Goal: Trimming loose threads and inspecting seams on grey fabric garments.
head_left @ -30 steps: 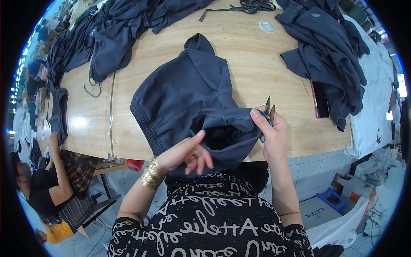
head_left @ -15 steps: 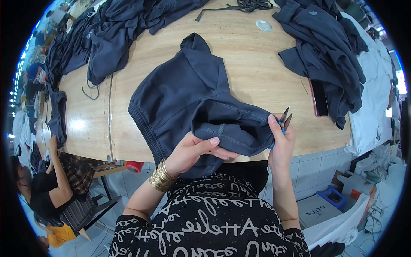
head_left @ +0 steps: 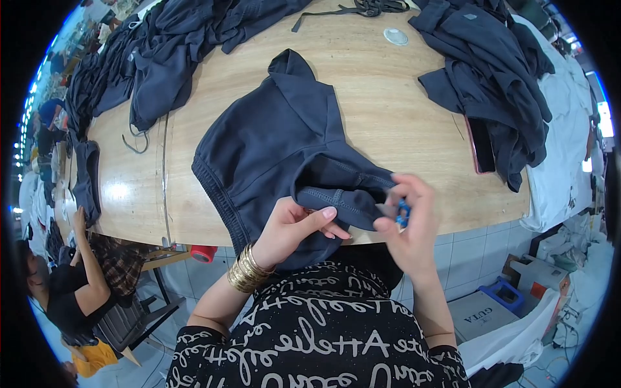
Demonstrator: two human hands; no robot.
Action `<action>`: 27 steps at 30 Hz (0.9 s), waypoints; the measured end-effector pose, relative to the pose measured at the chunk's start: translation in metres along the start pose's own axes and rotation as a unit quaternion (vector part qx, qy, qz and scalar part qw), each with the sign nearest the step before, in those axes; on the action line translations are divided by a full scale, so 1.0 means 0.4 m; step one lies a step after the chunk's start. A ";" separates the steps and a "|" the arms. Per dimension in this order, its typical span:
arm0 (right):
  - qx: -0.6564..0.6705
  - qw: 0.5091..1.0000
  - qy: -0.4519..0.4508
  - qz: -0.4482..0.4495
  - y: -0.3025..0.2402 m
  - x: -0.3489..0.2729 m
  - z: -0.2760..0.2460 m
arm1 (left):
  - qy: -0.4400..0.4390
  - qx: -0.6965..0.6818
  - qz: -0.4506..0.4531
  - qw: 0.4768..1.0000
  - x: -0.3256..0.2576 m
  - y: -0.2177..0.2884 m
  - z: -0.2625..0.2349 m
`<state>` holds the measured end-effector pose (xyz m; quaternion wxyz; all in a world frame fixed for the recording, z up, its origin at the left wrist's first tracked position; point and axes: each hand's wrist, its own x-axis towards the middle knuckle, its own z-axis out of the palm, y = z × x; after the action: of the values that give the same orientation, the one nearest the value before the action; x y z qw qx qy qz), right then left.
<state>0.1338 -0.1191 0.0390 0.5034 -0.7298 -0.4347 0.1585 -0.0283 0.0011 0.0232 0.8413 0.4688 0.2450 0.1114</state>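
Wooden table [head_left: 401, 116], near edge: your left hand [head_left: 294, 226] pinches the hoodie [head_left: 278, 142] cuff, right hand [head_left: 407, 223] closed on blue snips [head_left: 402, 212]; keep the seam taut, snip only loose threads close to the stitching.

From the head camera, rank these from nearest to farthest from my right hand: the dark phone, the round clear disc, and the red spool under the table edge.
Measured from the right hand:
1. Dark phone, up and to the right on the table, beside the heap of dark garments.
2. Red spool, off to the left, below the table edge.
3. Round clear disc, at the far side of the table, straight ahead.
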 end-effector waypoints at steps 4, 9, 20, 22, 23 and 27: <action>-0.047 0.995 -0.086 -0.030 -0.014 -0.008 0.006 | 0.017 0.050 0.023 0.998 0.000 0.004 0.006; -0.112 0.987 -0.083 -0.078 -0.015 -0.007 0.004 | -0.005 0.029 0.041 0.999 -0.001 -0.009 0.004; -0.151 0.978 -0.055 -0.137 -0.022 -0.003 0.004 | -0.002 0.049 0.036 0.998 0.001 -0.009 0.011; -0.153 0.977 -0.054 -0.139 -0.018 0.002 0.004 | -0.005 0.030 0.016 0.999 0.009 -0.006 0.011; -0.154 0.976 -0.052 -0.144 -0.014 0.004 0.004 | -0.006 0.030 0.014 0.999 0.013 -0.007 0.010; -0.161 0.972 -0.044 -0.164 -0.022 0.005 0.002 | -0.012 0.018 0.003 1.000 0.008 0.004 0.012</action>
<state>0.1305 -0.1160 0.0468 0.3789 -0.7122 -0.5900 0.0334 -0.0229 -0.0001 0.0256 0.8353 0.4857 0.2358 0.1042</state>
